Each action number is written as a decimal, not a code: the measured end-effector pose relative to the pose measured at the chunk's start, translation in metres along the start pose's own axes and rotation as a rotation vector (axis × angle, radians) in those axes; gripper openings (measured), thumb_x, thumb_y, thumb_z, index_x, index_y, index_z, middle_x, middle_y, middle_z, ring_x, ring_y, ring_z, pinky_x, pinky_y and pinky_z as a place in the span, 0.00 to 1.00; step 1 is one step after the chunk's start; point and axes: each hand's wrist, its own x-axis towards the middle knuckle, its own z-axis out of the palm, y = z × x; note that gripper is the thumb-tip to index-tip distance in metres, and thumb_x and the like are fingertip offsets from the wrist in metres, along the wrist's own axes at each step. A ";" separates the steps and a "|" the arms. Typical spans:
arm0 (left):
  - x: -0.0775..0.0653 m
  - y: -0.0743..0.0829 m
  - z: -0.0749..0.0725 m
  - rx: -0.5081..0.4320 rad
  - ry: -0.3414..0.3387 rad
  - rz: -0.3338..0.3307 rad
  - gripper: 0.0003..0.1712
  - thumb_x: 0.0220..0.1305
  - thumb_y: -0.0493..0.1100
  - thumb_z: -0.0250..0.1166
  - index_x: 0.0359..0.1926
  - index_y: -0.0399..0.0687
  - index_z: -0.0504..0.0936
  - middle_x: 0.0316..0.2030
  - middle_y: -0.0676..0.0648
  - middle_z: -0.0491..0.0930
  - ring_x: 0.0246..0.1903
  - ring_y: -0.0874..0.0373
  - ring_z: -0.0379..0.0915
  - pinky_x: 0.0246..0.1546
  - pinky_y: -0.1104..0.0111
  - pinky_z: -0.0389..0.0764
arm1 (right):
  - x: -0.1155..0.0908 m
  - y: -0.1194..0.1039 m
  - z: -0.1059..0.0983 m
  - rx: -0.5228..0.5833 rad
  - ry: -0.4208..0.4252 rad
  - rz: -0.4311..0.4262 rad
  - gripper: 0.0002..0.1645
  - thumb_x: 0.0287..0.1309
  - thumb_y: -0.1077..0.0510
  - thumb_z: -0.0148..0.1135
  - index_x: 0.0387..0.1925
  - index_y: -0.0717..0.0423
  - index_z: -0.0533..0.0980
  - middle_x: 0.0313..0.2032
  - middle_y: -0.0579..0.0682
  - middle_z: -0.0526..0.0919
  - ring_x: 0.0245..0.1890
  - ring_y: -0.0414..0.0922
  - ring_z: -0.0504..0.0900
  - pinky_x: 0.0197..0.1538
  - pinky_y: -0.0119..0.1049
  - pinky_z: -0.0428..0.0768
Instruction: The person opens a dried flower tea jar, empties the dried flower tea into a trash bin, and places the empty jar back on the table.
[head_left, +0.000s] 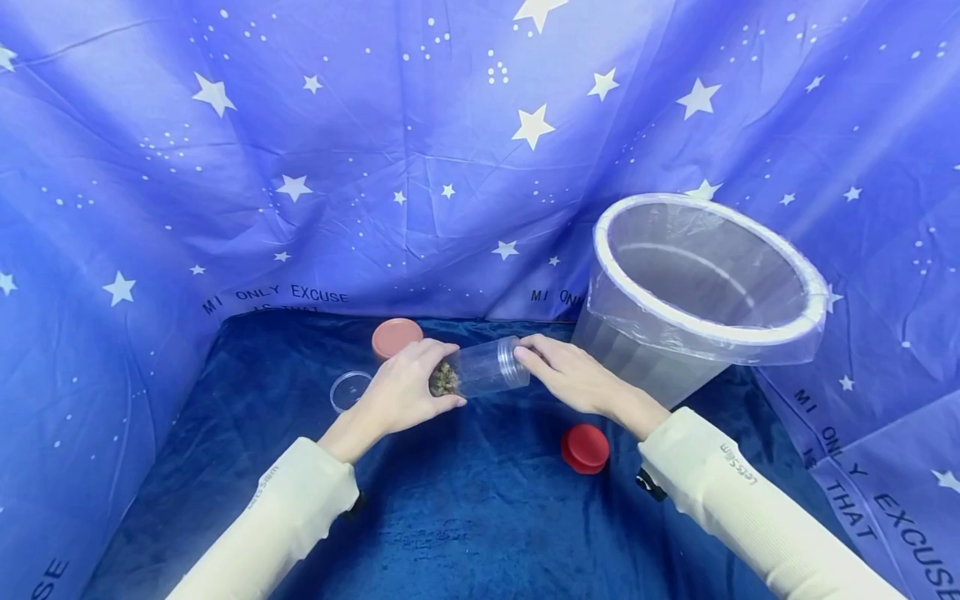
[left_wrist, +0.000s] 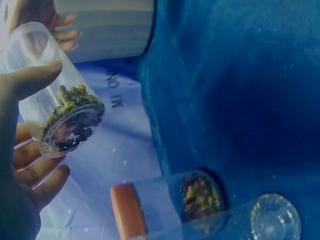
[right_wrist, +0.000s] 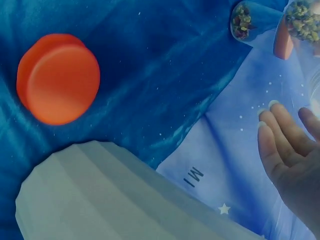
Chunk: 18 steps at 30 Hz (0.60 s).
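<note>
My left hand (head_left: 408, 383) grips a clear plastic jar (head_left: 483, 367) around its lower end. The jar lies tilted on its side in the air, its threaded mouth pointing right. Dried, flower-like green and yellow pieces (left_wrist: 75, 107) are gathered at its base. At the mouth is my right hand (head_left: 570, 371); in the right wrist view its fingers (right_wrist: 285, 135) are extended and its thumb is close to the rim. Whether the thumb touches the rim, I cannot tell. A red lid (head_left: 585, 448) rests on the blue cloth below the right hand.
Behind the left hand stands a second jar with an orange lid (head_left: 397, 337), with similar pieces (left_wrist: 201, 200) inside. Beside it is a clear container (left_wrist: 275, 220) without a lid. A grey bin (head_left: 652, 358) with a clear liner stands at the right, against the starry curtain (head_left: 405, 150).
</note>
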 end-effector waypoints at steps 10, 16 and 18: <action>-0.007 0.018 0.028 0.242 0.148 0.053 0.40 0.45 0.60 0.77 0.56 0.44 0.77 0.48 0.45 0.82 0.45 0.49 0.79 0.47 0.56 0.78 | 0.000 -0.007 0.008 0.085 -0.025 0.187 0.39 0.68 0.26 0.35 0.61 0.47 0.71 0.43 0.50 0.84 0.44 0.46 0.82 0.52 0.45 0.77; -0.010 0.031 0.044 0.413 0.237 0.075 0.42 0.43 0.63 0.75 0.54 0.43 0.76 0.46 0.45 0.80 0.43 0.50 0.78 0.43 0.59 0.75 | -0.001 -0.010 0.015 0.141 0.004 0.278 0.40 0.69 0.27 0.36 0.58 0.53 0.71 0.33 0.53 0.84 0.27 0.44 0.84 0.37 0.38 0.79; -0.011 0.033 0.047 0.439 0.253 0.079 0.42 0.43 0.63 0.74 0.53 0.41 0.75 0.45 0.44 0.79 0.42 0.49 0.77 0.43 0.59 0.72 | 0.000 -0.011 0.017 0.117 0.032 0.276 0.38 0.70 0.29 0.37 0.55 0.55 0.73 0.32 0.52 0.84 0.27 0.44 0.83 0.36 0.37 0.78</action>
